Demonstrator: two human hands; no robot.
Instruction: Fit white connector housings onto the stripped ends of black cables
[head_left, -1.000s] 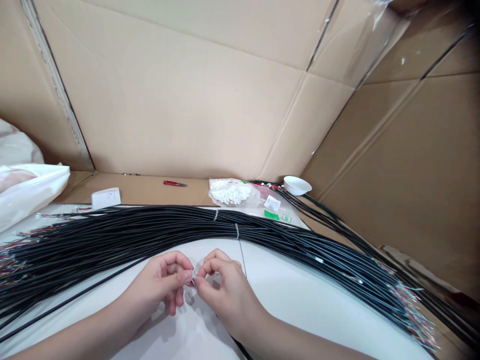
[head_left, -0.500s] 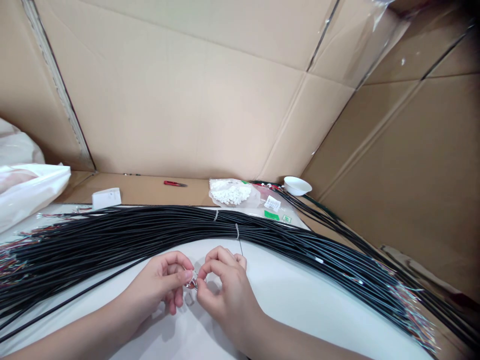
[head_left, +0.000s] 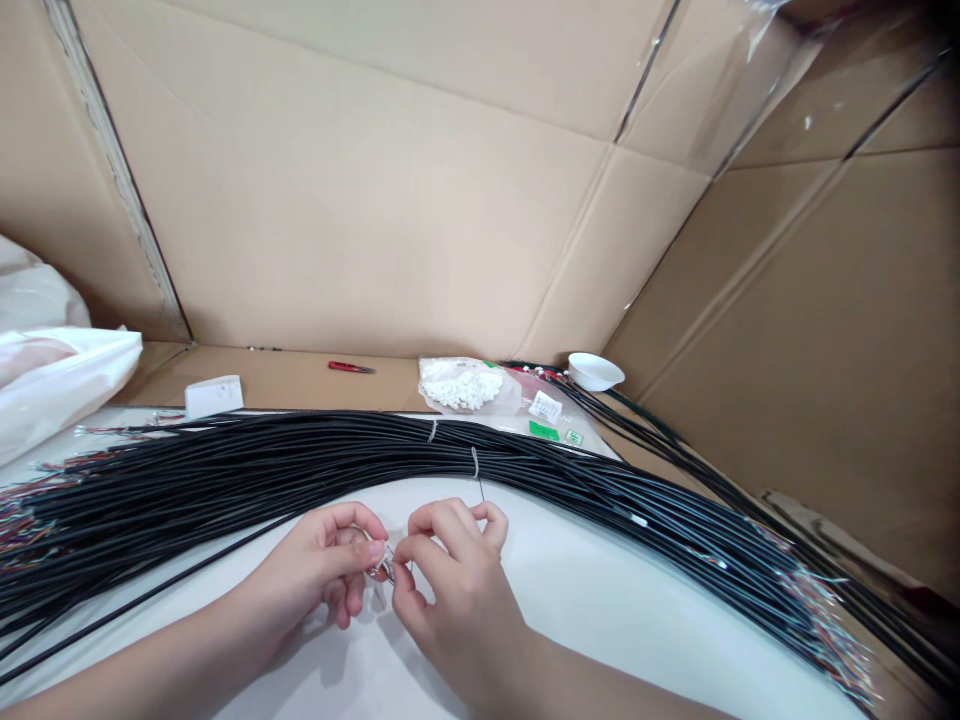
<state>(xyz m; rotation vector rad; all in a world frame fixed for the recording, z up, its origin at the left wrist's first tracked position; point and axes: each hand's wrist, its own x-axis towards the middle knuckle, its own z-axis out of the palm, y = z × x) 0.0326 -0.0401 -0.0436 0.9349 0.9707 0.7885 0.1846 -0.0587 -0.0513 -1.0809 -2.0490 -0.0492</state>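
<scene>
My left hand (head_left: 334,560) is closed in a pinch, thumb against index finger, on a small white connector (head_left: 387,558) with thin wires at it. From the right, my right hand (head_left: 459,575) pinches at the wires beside the connector, thumb and index finger together and the other fingers curled loosely. The fingertips cover most of the connector and the wire ends, so I cannot see how far the wires go in. Just behind both hands lies a thick bundle of black cables (head_left: 300,450), bound with ties, with thin coloured wires at its ends.
Behind the bundle are a clear bag of small white connector housings (head_left: 465,388), a white bowl (head_left: 595,372), a red-handled tool (head_left: 350,367) and a white label (head_left: 214,396). White plastic bags (head_left: 67,370) are at left. Cardboard walls (head_left: 360,200) enclose the white table (head_left: 585,580).
My right hand has shifted slightly, its outer fingers lifting and spreading to the right. The left hand keeps its pinch on the connector almost unmoved.
</scene>
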